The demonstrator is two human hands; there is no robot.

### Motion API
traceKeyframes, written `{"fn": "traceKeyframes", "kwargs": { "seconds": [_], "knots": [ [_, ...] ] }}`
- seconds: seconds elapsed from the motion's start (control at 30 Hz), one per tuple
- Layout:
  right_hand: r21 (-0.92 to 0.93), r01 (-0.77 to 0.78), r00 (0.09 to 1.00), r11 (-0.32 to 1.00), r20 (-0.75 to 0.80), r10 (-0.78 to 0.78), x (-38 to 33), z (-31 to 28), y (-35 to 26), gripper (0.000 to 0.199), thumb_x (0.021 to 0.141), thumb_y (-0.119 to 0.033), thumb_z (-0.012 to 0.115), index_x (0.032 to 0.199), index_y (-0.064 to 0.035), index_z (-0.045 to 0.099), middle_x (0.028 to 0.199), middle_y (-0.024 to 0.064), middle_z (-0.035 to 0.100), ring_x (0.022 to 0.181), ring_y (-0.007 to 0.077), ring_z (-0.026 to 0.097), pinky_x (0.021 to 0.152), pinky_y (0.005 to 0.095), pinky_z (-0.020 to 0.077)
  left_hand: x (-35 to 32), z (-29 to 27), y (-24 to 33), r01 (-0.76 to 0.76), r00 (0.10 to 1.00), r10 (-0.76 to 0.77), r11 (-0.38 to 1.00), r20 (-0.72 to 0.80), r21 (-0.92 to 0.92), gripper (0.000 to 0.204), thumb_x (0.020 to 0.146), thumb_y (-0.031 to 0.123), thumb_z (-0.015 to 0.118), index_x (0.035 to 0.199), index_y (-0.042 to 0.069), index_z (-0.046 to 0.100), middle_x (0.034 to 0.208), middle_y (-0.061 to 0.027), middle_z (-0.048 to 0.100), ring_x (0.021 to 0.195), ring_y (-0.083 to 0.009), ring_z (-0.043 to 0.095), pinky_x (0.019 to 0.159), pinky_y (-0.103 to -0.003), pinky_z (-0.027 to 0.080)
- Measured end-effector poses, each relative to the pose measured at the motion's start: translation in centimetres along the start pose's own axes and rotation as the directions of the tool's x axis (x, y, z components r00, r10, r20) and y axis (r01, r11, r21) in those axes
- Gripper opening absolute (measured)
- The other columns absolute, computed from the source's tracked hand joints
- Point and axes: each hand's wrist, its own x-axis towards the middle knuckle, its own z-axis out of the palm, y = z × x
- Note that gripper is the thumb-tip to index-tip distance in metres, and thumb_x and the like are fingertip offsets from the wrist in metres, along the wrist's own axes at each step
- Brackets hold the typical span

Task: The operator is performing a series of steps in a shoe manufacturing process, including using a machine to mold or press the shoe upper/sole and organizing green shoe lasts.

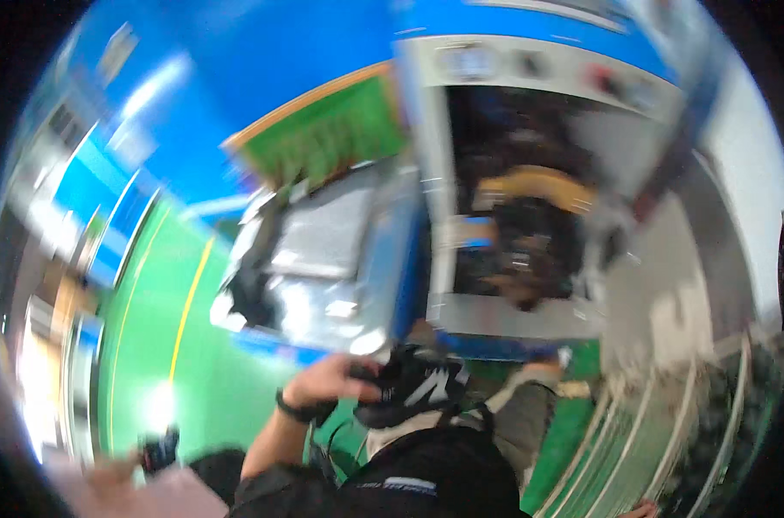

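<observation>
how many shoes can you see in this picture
1: a black shoe with white markings, low in the middle, gripped by the left hand. Heavy blur may hide others.

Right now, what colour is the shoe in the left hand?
Black with white markings; the shoe in the left hand shows, blurred, in the head view.

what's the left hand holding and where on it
The left hand holds a black shoe with white marks, its grip at the shoe's left end; blur hides whether that is heel or toe. The right hand is not clearly visible.
</observation>
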Motion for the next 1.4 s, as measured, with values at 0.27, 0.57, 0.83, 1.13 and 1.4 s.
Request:
{"fn": "traceKeyframes", "kwargs": {
  "seconds": [0.27, 0.57, 0.83, 1.13, 1.4],
  "knots": [
    [0.673, 0.465, 0.409, 0.575, 0.412, -0.814, -1.4, 7.9, -21.4, 0.044, 0.107, -0.038, 0.051, 0.134, -0.0075, 0.067, 0.126, 0.0184, 0.07, 0.108, 0.0342, 0.067, 0.094, 0.0447, 0.054, -10.5, -14.1, -6.9, 0.045, 0.491, 0.352, 0.903, -0.797, 0.426, 0.031, 0.082, 0.019, 0.08, 0.105, 0.004, 0.066, 0.12, -0.0161, 0.071, 0.111, -0.0273, 0.066, 0.097, -0.039, 0.052],
    [0.806, 0.445, 0.016, 0.39, 0.428, -0.904, -9.7, 8.5, -29.7, 0.041, 0.105, -0.033, 0.057, 0.124, -0.0003, 0.07, 0.118, 0.0221, 0.072, 0.105, 0.0386, 0.068, 0.093, 0.0426, 0.053, -6.1, -25.8, -14.4, 0.517, 0.453, 0.318, 0.668, -0.833, 0.536, 0.045, 0.089, 0.053, 0.066, 0.102, 0.011, 0.076, 0.091, -0.0184, 0.074, 0.09, -0.0388, 0.071, 0.08, -0.05, 0.056],
    [0.926, 0.315, -0.175, 0.207, 0.271, -0.947, -15.4, 7.3, -32.8, 0.036, 0.1, -0.028, 0.064, 0.12, 0.0018, 0.071, 0.114, 0.0228, 0.073, 0.102, 0.0388, 0.069, 0.092, 0.043, 0.0517, -20.3, -8.6, -19.0, 0.507, 0.433, 0.174, 0.764, -0.884, 0.399, 0.04, 0.09, 0.044, 0.068, 0.102, 0.006, 0.073, 0.095, -0.0182, 0.069, 0.098, -0.0387, 0.065, 0.084, -0.049, 0.052],
    [0.985, 0.163, -0.558, -0.061, 0.041, -0.829, -22.6, 5.8, -36.3, 0.032, 0.098, -0.022, 0.063, 0.119, 0.0006, 0.071, 0.105, 0.0197, 0.075, 0.095, 0.0333, 0.072, 0.085, 0.0402, 0.0545, -40.9, 19.2, -24.4, 0.537, -0.025, -0.452, 0.746, -0.892, -0.394, 0.042, 0.085, 0.041, 0.073, 0.103, 0.003, 0.074, 0.088, -0.0197, 0.073, 0.082, -0.0339, 0.071, 0.075, -0.043, 0.055],
    [0.968, 0.134, -0.564, -0.21, -0.099, -0.82, -24.7, 7.4, -36.9, 0.031, 0.099, -0.024, 0.063, 0.118, -0.0015, 0.071, 0.098, 0.0189, 0.076, 0.089, 0.0311, 0.073, 0.083, 0.0384, 0.0553, -59.2, 32.7, -27.0, 0.474, -0.77, -0.29, 0.336, -0.568, -0.814, 0.035, 0.08, 0.033, 0.07, 0.106, 0.01, 0.075, 0.1, -0.0163, 0.074, 0.096, -0.0311, 0.071, 0.085, -0.042, 0.056]
  ]
}}
